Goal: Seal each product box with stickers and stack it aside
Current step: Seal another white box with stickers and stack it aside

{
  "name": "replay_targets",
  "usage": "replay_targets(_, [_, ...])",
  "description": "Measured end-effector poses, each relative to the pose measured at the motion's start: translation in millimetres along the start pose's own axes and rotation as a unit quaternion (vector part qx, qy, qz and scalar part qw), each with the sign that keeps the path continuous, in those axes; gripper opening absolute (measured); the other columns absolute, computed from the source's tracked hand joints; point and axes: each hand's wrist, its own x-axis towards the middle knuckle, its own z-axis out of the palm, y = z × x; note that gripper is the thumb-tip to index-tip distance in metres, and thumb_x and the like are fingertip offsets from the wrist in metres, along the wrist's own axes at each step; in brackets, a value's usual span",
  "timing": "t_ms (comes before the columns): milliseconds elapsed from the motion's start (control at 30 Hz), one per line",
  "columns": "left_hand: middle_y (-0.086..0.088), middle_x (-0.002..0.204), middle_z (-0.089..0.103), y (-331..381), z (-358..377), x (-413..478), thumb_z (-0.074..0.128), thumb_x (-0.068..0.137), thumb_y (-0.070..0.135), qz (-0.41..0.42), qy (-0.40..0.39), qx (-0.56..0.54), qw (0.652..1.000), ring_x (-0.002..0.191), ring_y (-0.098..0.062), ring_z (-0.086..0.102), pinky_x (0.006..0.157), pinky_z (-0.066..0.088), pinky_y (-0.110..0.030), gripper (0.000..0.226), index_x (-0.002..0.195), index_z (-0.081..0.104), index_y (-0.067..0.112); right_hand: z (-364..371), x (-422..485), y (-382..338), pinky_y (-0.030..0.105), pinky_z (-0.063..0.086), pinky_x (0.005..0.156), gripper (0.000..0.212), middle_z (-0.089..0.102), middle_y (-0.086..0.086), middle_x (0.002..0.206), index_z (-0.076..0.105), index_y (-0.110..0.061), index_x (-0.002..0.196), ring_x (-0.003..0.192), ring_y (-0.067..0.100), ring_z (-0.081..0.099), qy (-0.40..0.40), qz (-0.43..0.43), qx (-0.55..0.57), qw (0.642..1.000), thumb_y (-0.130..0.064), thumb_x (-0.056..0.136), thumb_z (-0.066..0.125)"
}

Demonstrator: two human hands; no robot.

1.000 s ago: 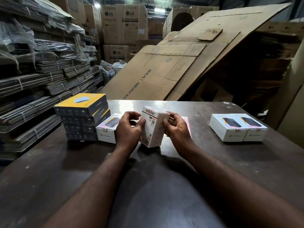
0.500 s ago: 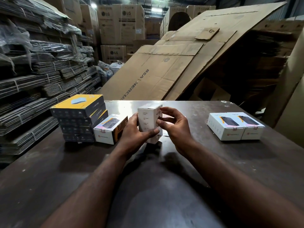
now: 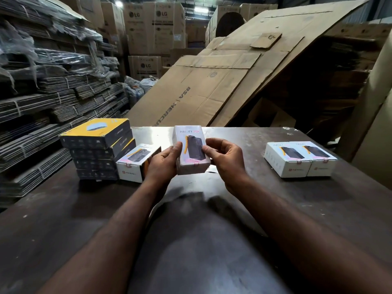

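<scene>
A white product box (image 3: 191, 152) is held above a dark table (image 3: 275, 209), printed face up, the left hand (image 3: 164, 164) gripping its left edge and the right hand (image 3: 224, 160) pinching its right; a small pinkish mark at its near edge may be a sticker. A matching box (image 3: 135, 163) sits left, beside stacked yellow boxes (image 3: 97, 148); two more (image 3: 299, 159) lie right.

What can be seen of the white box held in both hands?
The white box looks like cardboard and is closed. Its printed face, tilted toward the camera, reads HALLEY and shows a dark device with an orange stripe. A small pink sticker bridges its near edge. The left hand grips its left side, thumb on the face; the right hand pinches its right edge. It seems lifted above the dark table.
</scene>
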Motion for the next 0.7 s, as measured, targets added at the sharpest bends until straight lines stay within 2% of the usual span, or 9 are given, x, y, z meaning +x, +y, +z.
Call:
replay_targets(33, [-0.012, 0.11, 0.076, -0.5, 2.0, -0.1, 0.059, 0.099, 0.041, -0.011, 0.005, 0.002, 1.0, 0.106, -0.029, 0.072, 0.098, 0.056, -0.047, 0.039, 0.115, 0.072, 0.008, -1.2, 0.8, -0.1, 0.044, 0.062, 0.085, 0.012, 0.076, 0.01, 0.101, 0.073, -0.012, 0.099, 0.095, 0.03, 0.074, 0.001, -0.001, -0.005, 1.0, -0.007, 0.088, 0.075])
replay_targets(100, [-0.01, 0.107, 0.077, -1.7, 3.9, 0.5, 0.057, 0.1, 0.041, -0.015, 0.015, 0.028, 0.999, 0.099, -0.023, 0.074, 0.079, 0.062, -0.035, 0.039, 0.113, 0.071, 0.008, -3.5, 4.0, 1.8, 0.044, 0.061, 0.086, 0.01, 0.078, 0.006, 0.099, 0.075, -0.016, 0.097, 0.094, 0.029, 0.074, 0.007, -0.003, -0.026, 1.0, -0.01, 0.088, 0.075])
replay_targets(167, [-0.012, 0.112, 0.074, -2.6, 3.4, 2.9, 0.068, 0.091, 0.051, -0.009, 0.043, 0.054, 0.998, 0.101, -0.022, 0.072, 0.069, 0.061, -0.031, 0.049, 0.113, 0.067, 0.008, -4.3, 6.9, 5.1, 0.044, 0.06, 0.089, 0.008, 0.078, 0.004, 0.097, 0.076, -0.017, 0.095, 0.094, 0.025, 0.074, 0.014, 0.004, -0.049, 0.999, -0.013, 0.088, 0.075])
replay_targets(233, [-0.014, 0.113, 0.072, -2.4, 2.3, 4.1, 0.075, 0.072, 0.064, -0.011, 0.079, 0.075, 0.994, 0.104, -0.026, 0.071, 0.074, 0.063, -0.04, 0.064, 0.105, 0.064, 0.011, -2.1, 8.3, 8.8, 0.047, 0.059, 0.091, 0.011, 0.078, 0.004, 0.098, 0.076, -0.014, 0.098, 0.095, 0.023, 0.074, 0.018, 0.021, -0.061, 0.998, -0.017, 0.088, 0.075])
replay_targets(300, [-0.011, 0.105, 0.072, -1.8, 2.8, 5.2, 0.076, 0.063, 0.072, -0.015, 0.109, 0.109, 0.988, 0.101, -0.026, 0.072, 0.081, 0.062, -0.048, 0.069, 0.096, 0.064, 0.013, 0.1, 9.5, 11.2, 0.048, 0.059, 0.09, 0.012, 0.077, 0.005, 0.098, 0.076, -0.014, 0.099, 0.095, 0.023, 0.074, 0.019, 0.043, -0.056, 0.997, -0.018, 0.088, 0.074])
replay_targets(367, [-0.005, 0.093, 0.069, -0.9, 5.2, 4.2, 0.074, 0.071, 0.069, -0.01, 0.119, 0.135, 0.984, 0.093, -0.022, 0.07, 0.085, 0.061, -0.048, 0.059, 0.088, 0.065, 0.014, 0.4, 11.1, 11.0, 0.048, 0.06, 0.089, 0.012, 0.077, 0.006, 0.098, 0.075, -0.015, 0.099, 0.095, 0.024, 0.074, 0.019, 0.061, -0.048, 0.997, -0.019, 0.087, 0.074])
replay_targets(433, [-0.004, 0.089, 0.067, -1.7, 7.6, 2.9, 0.073, 0.084, 0.057, -0.01, 0.106, 0.136, 0.985, 0.088, -0.019, 0.066, 0.087, 0.061, -0.045, 0.043, 0.083, 0.067, 0.014, -1.2, 12.2, 9.9, 0.049, 0.06, 0.088, 0.014, 0.077, 0.006, 0.099, 0.075, -0.015, 0.1, 0.094, 0.025, 0.074, 0.02, 0.071, -0.041, 0.996, -0.02, 0.086, 0.075])
replay_targets(567, [-0.017, 0.109, 0.073, -6.2, 11.1, 0.8, 0.072, 0.09, 0.046, -0.023, 0.06, 0.097, 0.993, 0.107, -0.032, 0.069, 0.088, 0.06, -0.046, 0.033, 0.087, 0.067, 0.013, -8.9, 14.4, 5.5, 0.045, 0.062, 0.083, 0.019, 0.076, 0.009, 0.102, 0.074, -0.011, 0.106, 0.096, 0.027, 0.074, 0.02, 0.088, -0.039, 0.995, -0.016, 0.088, 0.074])
replay_targets(700, [-0.015, 0.105, 0.074, -9.6, 16.3, 0.0, 0.073, 0.09, 0.043, -0.016, 0.06, 0.101, 0.993, 0.105, -0.03, 0.071, 0.08, 0.059, -0.038, 0.034, 0.092, 0.07, 0.01, -20.2, 16.3, -0.8, 0.044, 0.063, 0.078, 0.011, 0.076, 0.011, 0.1, 0.073, -0.017, 0.097, 0.094, 0.029, 0.074, 0.003, 0.085, -0.075, 0.994, -0.013, 0.087, 0.075])
